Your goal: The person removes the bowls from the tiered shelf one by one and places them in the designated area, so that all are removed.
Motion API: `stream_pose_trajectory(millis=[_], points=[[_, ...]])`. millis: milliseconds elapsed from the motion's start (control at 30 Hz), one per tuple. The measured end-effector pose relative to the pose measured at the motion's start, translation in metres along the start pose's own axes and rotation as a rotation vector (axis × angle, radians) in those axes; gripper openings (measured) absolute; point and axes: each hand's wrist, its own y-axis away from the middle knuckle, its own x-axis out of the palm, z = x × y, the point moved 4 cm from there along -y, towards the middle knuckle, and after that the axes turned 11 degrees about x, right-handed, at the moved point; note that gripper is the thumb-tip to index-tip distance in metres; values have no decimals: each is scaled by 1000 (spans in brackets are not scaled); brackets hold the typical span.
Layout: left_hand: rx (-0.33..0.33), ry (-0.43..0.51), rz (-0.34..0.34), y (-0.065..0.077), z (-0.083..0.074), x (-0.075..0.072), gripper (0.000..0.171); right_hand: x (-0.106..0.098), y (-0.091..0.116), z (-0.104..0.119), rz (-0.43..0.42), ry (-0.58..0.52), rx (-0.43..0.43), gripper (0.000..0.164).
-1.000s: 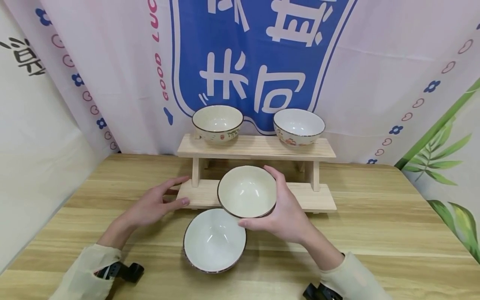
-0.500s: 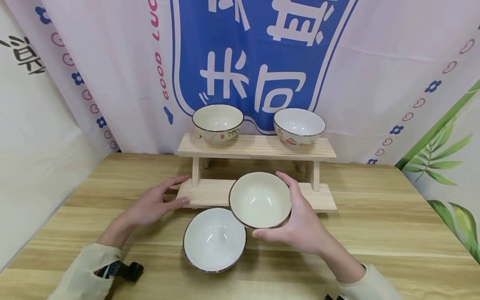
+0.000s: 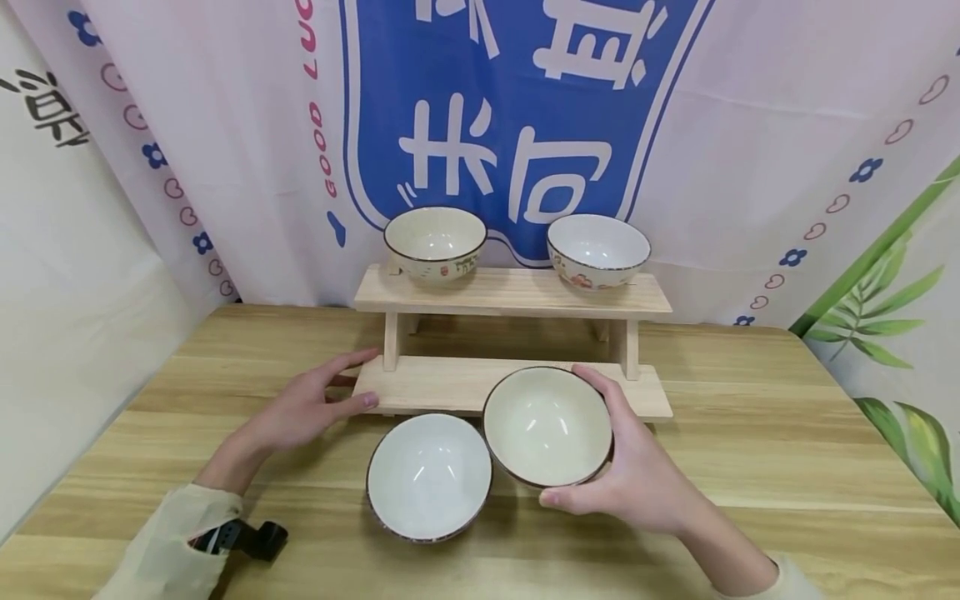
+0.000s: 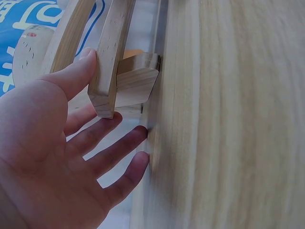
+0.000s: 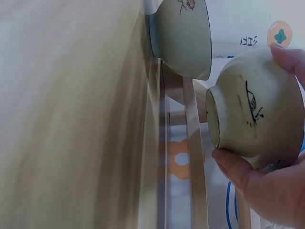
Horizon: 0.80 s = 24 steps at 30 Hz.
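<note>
My right hand (image 3: 637, 475) holds a cream bowl (image 3: 547, 425) with a dark rim by its right side, thumb in front. In the right wrist view this bowl (image 5: 259, 109) is off the table, showing a small dark drawing on its outside. A white-lined bowl (image 3: 429, 477) stands on the table just left of it. At the left end of the two-tier wooden stand (image 3: 427, 383), my left hand (image 3: 303, 408) holds the lower board loosely. The left wrist view shows its thumb (image 4: 78, 71) on one side of that board and fingers on the other.
On the upper shelf (image 3: 513, 292) stand a cream bowl (image 3: 435, 242) at the left and a white-lined bowl (image 3: 598, 250) at the right. Behind the wooden table (image 3: 750, 433) hangs a curtain (image 3: 255, 125) with a blue panel.
The right hand has carried the cream bowl from over the lower shelf towards the person and to the right. The left hand and the other bowls have kept their places.
</note>
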Motion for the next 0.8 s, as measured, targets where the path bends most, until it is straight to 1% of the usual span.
stream_pose_trajectory(millis=[133,433,700,800], points=[[6,-8,-4,-1,-1,-2,73,-3,3,-1,38,-34,-11,117],[-12,-15,-3,-1,-1,1,74,-5,8,-3,81,-26,-53,117],[-8,-19,-3,-1,-1,0,73,-8,14,-7,136,-65,-51,117],[-17,-21,0,0,0,0,73,-9,16,-9,158,-68,-49,116]])
